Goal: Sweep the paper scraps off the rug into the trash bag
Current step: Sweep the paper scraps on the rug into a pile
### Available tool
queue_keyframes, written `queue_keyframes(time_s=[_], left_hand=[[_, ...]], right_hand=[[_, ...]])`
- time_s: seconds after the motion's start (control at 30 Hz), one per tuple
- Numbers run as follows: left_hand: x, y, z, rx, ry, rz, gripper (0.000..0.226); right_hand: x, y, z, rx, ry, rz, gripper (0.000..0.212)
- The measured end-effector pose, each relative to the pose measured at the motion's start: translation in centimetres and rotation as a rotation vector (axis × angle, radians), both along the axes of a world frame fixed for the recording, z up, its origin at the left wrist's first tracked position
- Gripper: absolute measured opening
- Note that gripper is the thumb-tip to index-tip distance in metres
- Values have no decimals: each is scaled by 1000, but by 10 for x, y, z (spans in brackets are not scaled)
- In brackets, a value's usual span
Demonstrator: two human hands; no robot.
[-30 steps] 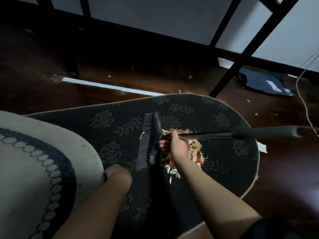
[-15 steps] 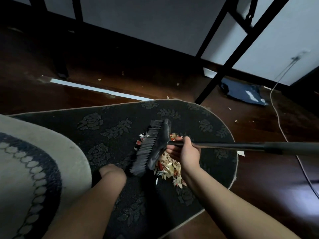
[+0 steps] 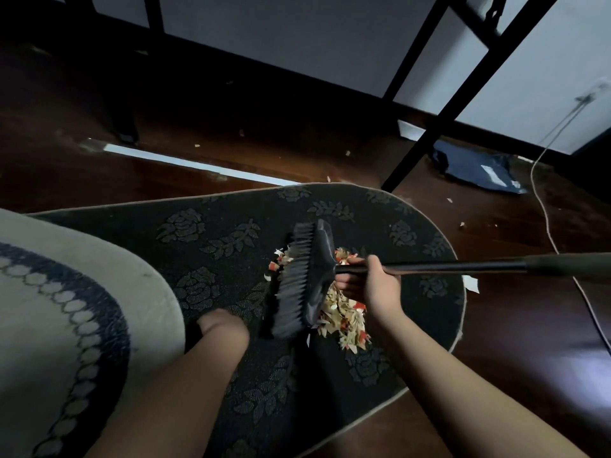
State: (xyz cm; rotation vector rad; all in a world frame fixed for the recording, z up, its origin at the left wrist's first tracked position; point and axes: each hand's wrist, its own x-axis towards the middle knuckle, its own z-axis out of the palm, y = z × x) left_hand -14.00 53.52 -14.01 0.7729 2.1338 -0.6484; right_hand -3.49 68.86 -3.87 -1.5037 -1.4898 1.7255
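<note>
A pile of tan, white and red paper scraps (image 3: pixel 344 320) lies on the dark floral rug (image 3: pixel 211 236). The black broom head (image 3: pixel 302 282) sits tilted over the pile's left side, bristles facing left, with a few scraps showing beyond them. My right hand (image 3: pixel 372 287) grips the broom handle (image 3: pixel 463 267) just behind the head. My left hand (image 3: pixel 221 325) rests knuckles-up on the rug left of the broom. Its fingers curl down onto a dark fold that looks like the black trash bag's edge (image 3: pixel 193 333). The rest of the bag is hard to make out against the rug.
A pale oval rug with a dark ring (image 3: pixel 59 319) overlaps the dark rug at left. Black metal frame legs (image 3: pixel 426 140) stand behind. On the dark wood floor at right lie a blue plastic packet (image 3: pixel 476 166), a white cord (image 3: pixel 545 226), a white paper piece (image 3: pixel 471 284) and stray scraps.
The broom head has tilted and shifted right over the scraps, and some scraps now show on its bristle side. My left hand has stayed on the rug.
</note>
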Motion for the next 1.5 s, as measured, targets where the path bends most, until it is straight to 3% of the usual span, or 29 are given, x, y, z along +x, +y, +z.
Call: queue_keyframes(time_s=[0.3, 0.43, 0.57, 0.73, 0.97, 1.13, 1.3, 1.5], left_hand=[[3, 2, 4, -13, -14, -18, 41], [8, 7, 4, -15, -39, -35, 44], [16, 13, 1, -18, -51, -43, 45], [24, 15, 1, -25, -51, -68, 48], [30, 15, 2, -60, -56, -113, 50], [31, 15, 10, -68, -22, -123, 48], [31, 19, 35, -84, -42, -85, 47], [27, 34, 82, -112, -93, -107, 48]], right_hand=[[38, 64, 34, 39, -8, 23, 34], [59, 96, 33, 194, -141, -66, 29], [73, 103, 12, 369, -509, -129, 30], [79, 77, -18, 359, -704, -102, 37], [58, 52, -37, 334, -666, -162, 36], [53, 67, -17, 316, -621, -260, 38], [59, 74, 7, 284, -567, -280, 60], [67, 59, 47, 338, -507, -241, 57]])
